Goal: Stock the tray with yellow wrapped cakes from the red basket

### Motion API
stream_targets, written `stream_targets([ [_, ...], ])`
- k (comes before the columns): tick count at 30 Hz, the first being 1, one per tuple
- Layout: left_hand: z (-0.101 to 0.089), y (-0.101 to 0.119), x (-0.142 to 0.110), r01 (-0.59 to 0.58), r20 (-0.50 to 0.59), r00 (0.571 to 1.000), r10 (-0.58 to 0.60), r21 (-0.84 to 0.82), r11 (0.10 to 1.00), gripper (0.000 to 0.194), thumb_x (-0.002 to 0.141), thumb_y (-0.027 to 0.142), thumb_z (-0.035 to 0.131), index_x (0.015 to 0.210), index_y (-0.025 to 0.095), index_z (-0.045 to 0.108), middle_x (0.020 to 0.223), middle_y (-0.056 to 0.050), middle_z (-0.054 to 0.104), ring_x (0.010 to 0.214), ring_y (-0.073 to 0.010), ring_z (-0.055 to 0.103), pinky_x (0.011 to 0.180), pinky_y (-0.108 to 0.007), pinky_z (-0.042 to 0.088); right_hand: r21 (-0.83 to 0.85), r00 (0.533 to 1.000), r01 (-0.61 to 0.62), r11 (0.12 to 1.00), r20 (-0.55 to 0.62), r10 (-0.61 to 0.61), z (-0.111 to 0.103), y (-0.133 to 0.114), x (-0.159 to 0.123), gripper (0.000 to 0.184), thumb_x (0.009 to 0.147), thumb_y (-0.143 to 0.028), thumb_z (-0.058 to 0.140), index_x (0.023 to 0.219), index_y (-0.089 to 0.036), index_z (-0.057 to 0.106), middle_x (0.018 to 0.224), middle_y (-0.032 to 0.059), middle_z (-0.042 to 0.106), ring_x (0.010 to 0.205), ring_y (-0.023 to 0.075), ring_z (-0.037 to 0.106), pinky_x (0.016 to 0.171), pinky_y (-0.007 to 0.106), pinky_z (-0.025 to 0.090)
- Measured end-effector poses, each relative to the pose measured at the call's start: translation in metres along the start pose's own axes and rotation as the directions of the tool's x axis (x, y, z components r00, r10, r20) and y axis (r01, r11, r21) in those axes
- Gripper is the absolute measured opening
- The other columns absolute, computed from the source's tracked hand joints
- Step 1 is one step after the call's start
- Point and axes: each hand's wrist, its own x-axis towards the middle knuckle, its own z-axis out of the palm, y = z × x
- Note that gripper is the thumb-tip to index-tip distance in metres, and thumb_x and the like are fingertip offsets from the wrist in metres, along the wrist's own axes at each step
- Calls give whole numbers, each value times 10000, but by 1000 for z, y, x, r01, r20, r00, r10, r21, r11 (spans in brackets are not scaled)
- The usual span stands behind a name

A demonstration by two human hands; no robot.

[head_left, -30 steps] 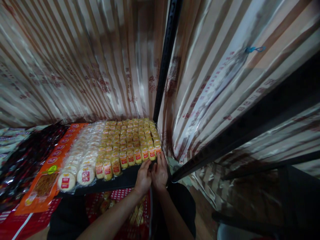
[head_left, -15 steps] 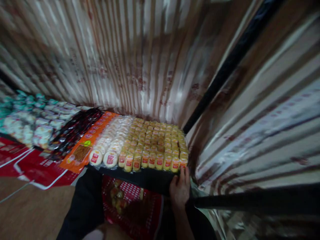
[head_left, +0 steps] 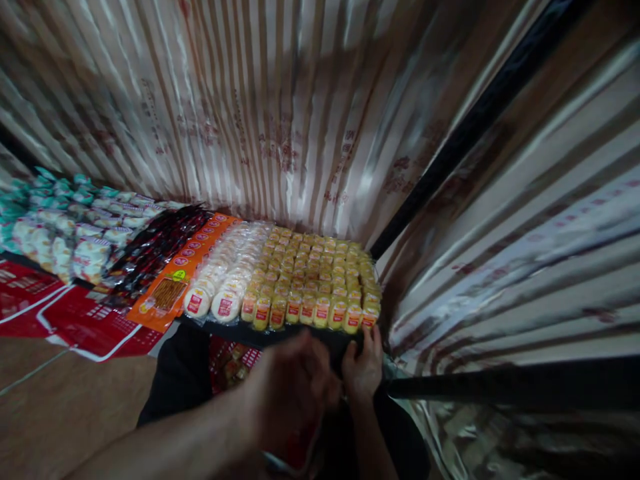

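Note:
My right hand is at the shelf's front right corner, its fingers stretched upward and the thumb apart. Its fingertips touch the lower front of the end yellow wrapped cake. Several rows of these small cakes with red-orange labels stand packed together on the dark shelf. My left hand is raised over the lap, left of my right hand and below the shelf front. Motion blurs its fingers, so whether it holds anything is unclear. Partly behind it, a red basket contains several yellowish wrapped pieces.
Left of the cakes lie round white packaged pastries, an orange snack packet, dark packets and white-and-green packets. Red baskets with white handles stand below left. A slanting black post and pleated plastic sheeting border the shelf.
My left arm has come up from the lower edge, and that hand now covers much of the basket. My right hand stays at the corner cake. The view has shifted slightly.

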Motion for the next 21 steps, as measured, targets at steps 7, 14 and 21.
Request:
stream_targets([
  [7,-2,-30,6,409,588,796,-146,-699,-587,622,925,490,191,1254,47,478,1393,-164,394,1279,-250,382,1085,-419,270,53,998,-63,997,13,63,-7,-2,2,461,796,-290,380,1183,-96,540,1387,172,384,1281,295,356,1022,488,315],
  [14,8,-8,9,457,670,722,-170,-647,-611,479,896,485,344,1128,125,558,1142,-136,629,1170,-256,512,1050,-452,302,227,994,-108,968,16,107,-16,-9,6,483,845,-376,376,1182,-66,529,1393,195,366,1296,271,333,1059,464,263],
  [21,67,25,12,158,336,942,22,-499,852,343,834,171,428,1155,157,549,1262,-103,554,1274,-262,380,1067,-469,281,450,908,-411,793,122,401,-23,-15,19,624,873,-527,279,1330,-117,395,1394,129,396,1299,217,332,1086,411,230],
])
